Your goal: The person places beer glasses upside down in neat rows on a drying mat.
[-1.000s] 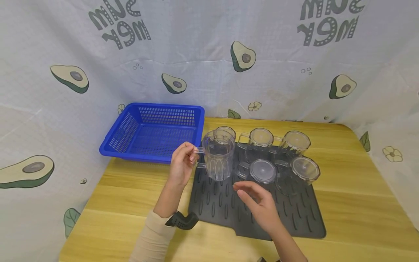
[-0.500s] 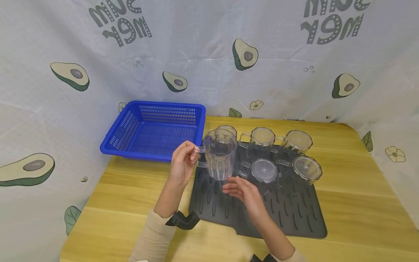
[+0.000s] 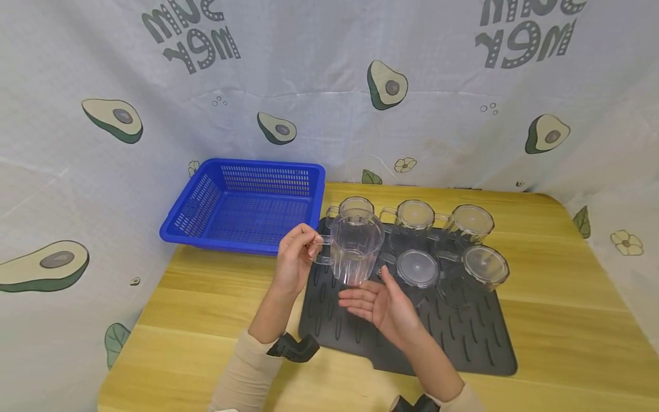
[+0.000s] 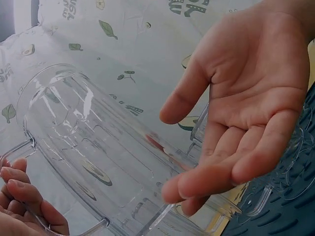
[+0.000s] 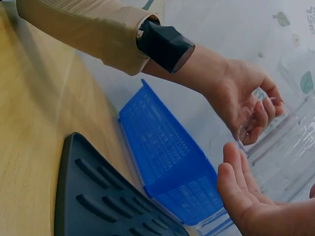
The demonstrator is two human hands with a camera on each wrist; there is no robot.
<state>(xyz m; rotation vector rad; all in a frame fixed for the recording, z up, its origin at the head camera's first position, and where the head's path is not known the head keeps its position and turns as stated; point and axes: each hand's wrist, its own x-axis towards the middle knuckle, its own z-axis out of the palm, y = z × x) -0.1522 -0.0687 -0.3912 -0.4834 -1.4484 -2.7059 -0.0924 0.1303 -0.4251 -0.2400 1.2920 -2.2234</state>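
Observation:
My left hand (image 3: 294, 257) grips the handle of a clear plastic mug (image 3: 355, 252), raised over the left part of the dark drying mat (image 3: 443, 337). The mug is upright and slightly tilted, its rim toward the top of the head view. Below its base my right hand (image 3: 386, 309) is spread palm up, thumb apart, fingertips right at the bottom of the mug. In the left wrist view, the right fingers (image 4: 197, 184) overlap the base end of the mug. The right wrist view shows the left fingers (image 5: 261, 118) curled round the handle.
Several similar clear mugs stand upside down on the mat, among them a front one (image 3: 418, 269) near the right hand and a back one (image 3: 471, 223). A blue plastic basket (image 3: 242, 249) sits at the back left of the wooden table (image 3: 206, 320), before a printed curtain (image 3: 329, 114).
My right hand has moved left and turned palm up, coming under the mug. The left hand has shifted slightly right with the mug, still holding its handle.

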